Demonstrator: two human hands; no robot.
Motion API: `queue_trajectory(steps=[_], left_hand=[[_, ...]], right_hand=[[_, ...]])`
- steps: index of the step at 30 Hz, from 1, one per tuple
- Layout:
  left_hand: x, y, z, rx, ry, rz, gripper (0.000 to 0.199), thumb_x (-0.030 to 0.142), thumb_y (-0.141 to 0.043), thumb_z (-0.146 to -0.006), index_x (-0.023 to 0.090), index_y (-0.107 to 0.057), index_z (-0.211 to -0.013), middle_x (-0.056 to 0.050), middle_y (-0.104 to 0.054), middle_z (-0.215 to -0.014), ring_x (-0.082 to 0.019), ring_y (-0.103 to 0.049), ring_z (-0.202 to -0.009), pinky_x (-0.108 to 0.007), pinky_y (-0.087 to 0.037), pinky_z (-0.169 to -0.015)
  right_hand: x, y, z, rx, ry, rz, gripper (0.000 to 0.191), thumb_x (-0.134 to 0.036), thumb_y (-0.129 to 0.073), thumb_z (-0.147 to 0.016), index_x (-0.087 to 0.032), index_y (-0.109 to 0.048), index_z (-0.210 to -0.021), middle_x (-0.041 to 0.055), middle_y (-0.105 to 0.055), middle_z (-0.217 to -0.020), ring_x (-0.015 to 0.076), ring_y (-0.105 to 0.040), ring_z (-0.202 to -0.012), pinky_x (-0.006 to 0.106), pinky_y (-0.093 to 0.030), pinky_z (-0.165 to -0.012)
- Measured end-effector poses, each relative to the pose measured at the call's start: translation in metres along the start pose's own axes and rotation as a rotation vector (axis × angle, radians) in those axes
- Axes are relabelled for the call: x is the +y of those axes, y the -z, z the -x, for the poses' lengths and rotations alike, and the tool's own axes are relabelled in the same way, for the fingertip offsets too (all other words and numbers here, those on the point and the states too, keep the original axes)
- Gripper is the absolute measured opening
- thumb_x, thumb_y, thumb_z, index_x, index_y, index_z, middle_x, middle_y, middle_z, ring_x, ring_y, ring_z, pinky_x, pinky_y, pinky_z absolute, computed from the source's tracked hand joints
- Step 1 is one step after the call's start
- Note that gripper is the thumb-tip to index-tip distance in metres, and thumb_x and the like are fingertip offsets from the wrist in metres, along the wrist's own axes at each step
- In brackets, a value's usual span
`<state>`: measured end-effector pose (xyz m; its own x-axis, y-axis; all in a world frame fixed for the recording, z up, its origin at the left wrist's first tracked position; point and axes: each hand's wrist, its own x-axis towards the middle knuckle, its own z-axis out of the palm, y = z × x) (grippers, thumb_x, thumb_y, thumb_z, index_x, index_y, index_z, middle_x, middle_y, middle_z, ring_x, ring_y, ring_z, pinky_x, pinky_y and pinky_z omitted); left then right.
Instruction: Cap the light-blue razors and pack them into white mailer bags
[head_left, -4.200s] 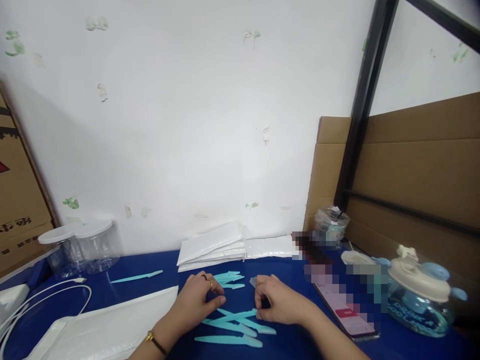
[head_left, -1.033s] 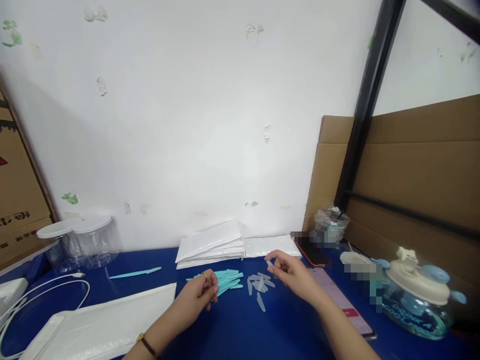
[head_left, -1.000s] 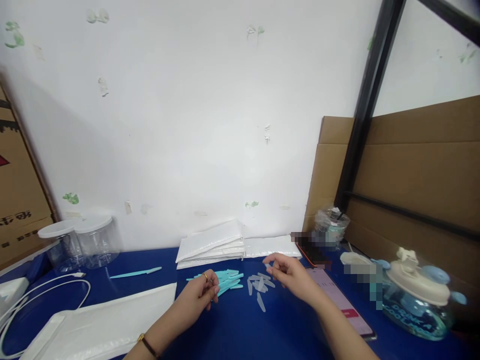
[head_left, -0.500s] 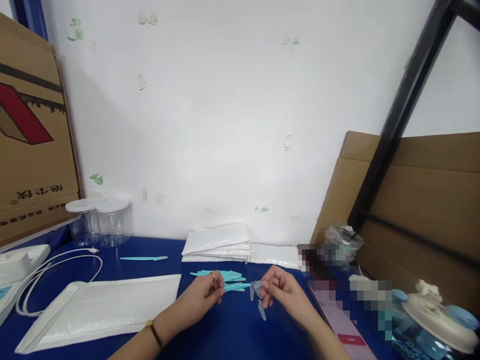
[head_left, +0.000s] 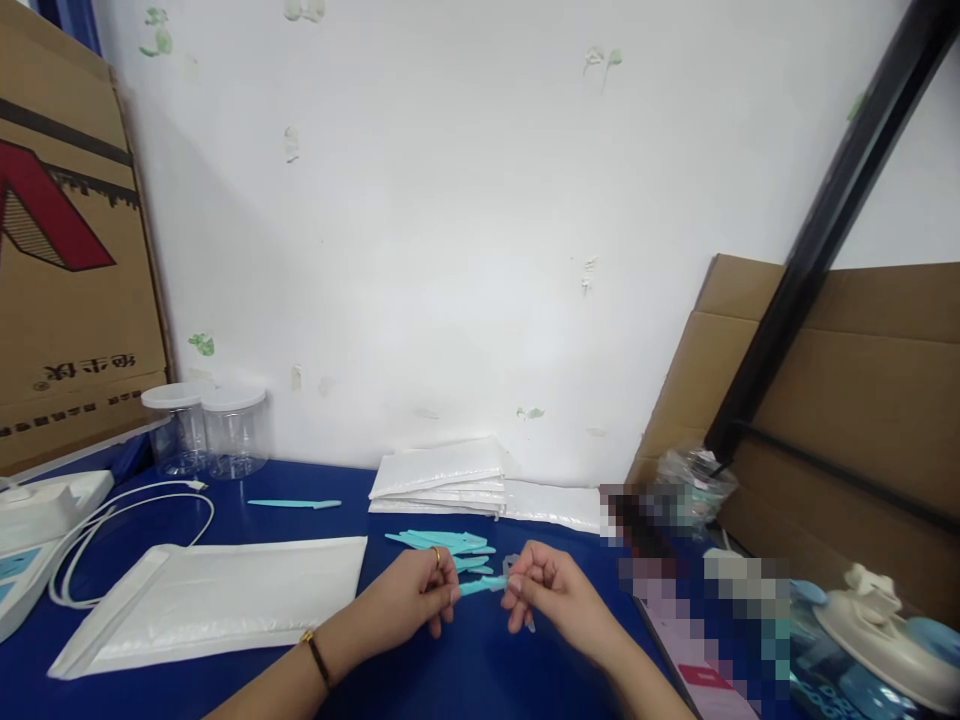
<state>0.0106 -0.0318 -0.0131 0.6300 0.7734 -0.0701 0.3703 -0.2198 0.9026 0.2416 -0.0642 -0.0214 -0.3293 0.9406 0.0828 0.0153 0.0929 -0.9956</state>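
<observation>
My left hand (head_left: 424, 590), with a ring on one finger, pinches a teal eyebrow razor (head_left: 480, 585) by its handle. The blade end points right, toward my right hand (head_left: 540, 590). The fingers of my right hand are closed on clear plastic blade covers (head_left: 511, 564), at the razor's tip. I cannot tell whether a cover is on the blade. Just behind my hands lies a loose pile of teal eyebrow razors (head_left: 446, 541). Another single razor (head_left: 294, 504) rests farther left on the blue table.
A white padded envelope (head_left: 225, 600) lies front left, beside a coiled white cable (head_left: 135, 497). Two clear jars (head_left: 236, 440) stand against the wall. Several white envelopes (head_left: 439, 480) are stacked at the back. On the right are a pink-screened phone (head_left: 675, 630) and a lidded bottle (head_left: 862, 640).
My hands have come closer together. The razor in my left hand has moved away from the pile, and its tip now meets my right fingers. The dangling covers are now mostly hidden.
</observation>
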Motion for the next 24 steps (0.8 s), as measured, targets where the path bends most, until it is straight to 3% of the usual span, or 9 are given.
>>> queue_trajectory(steps=[5,11,13,15,18,24], left_hand=[[0.001,-0.01,0.004,-0.056,0.058,-0.002,0.017,0.033,-0.052,-0.076,0.017,-0.051,-0.076,-0.002,-0.066,-0.069,-0.014,-0.062,-0.062,-0.022,-0.043,-0.055],[0.009,-0.014,0.008,-0.032,0.056,-0.119,0.018,0.035,-0.052,-0.077,0.018,-0.057,-0.077,0.001,-0.066,-0.07,-0.012,-0.059,-0.063,-0.02,-0.039,-0.054],[0.011,-0.012,0.01,0.003,0.055,-0.275,0.017,0.036,-0.055,-0.075,0.02,-0.061,-0.075,0.002,-0.065,-0.068,-0.012,-0.056,-0.062,-0.02,-0.035,-0.052],[0.013,-0.012,0.012,0.015,0.061,-0.396,0.016,0.036,-0.057,-0.073,0.022,-0.064,-0.074,0.003,-0.063,-0.067,-0.012,-0.054,-0.061,-0.021,-0.033,-0.051],[0.013,-0.01,0.013,0.029,0.042,-0.456,0.017,0.038,-0.063,-0.068,0.024,-0.064,-0.077,0.004,-0.063,-0.075,-0.012,-0.054,-0.068,-0.021,-0.035,-0.056],[0.005,0.008,0.006,0.294,0.02,-0.676,0.02,0.033,-0.059,-0.071,0.024,-0.06,-0.089,-0.001,-0.06,-0.091,-0.018,-0.054,-0.084,-0.026,-0.036,-0.071]], right_hand=[[-0.001,0.002,0.008,-0.124,-0.097,0.035,0.027,-0.038,-0.064,-0.079,-0.014,-0.05,-0.08,0.0031,-0.068,-0.066,0.014,-0.066,-0.05,0.018,-0.038,-0.044],[-0.008,0.006,0.011,-0.148,-0.134,0.105,0.028,-0.042,-0.06,-0.08,-0.016,-0.049,-0.083,0.0027,-0.068,-0.067,0.0138,-0.065,-0.051,0.018,-0.039,-0.045],[-0.011,0.012,0.011,-0.101,-0.155,0.228,0.029,-0.045,-0.054,-0.083,-0.017,-0.049,-0.082,0.0009,-0.066,-0.065,0.0113,-0.059,-0.044,0.019,-0.036,-0.043],[-0.013,0.019,0.01,0.035,-0.123,0.455,0.029,-0.044,-0.048,-0.085,-0.017,-0.05,-0.075,-0.0015,-0.061,-0.059,0.0092,-0.052,-0.041,0.019,-0.033,-0.042],[-0.012,0.025,0.01,0.207,-0.043,0.815,0.026,-0.035,-0.049,-0.083,-0.017,-0.053,-0.064,-0.0017,-0.057,-0.056,0.0105,-0.05,-0.05,0.02,-0.031,-0.047],[0.005,0.016,0.008,0.19,-0.176,1.046,0.005,-0.025,-0.062,-0.071,-0.02,-0.062,-0.071,0.0009,-0.064,-0.065,0.0145,-0.055,-0.059,0.021,-0.029,-0.05]])
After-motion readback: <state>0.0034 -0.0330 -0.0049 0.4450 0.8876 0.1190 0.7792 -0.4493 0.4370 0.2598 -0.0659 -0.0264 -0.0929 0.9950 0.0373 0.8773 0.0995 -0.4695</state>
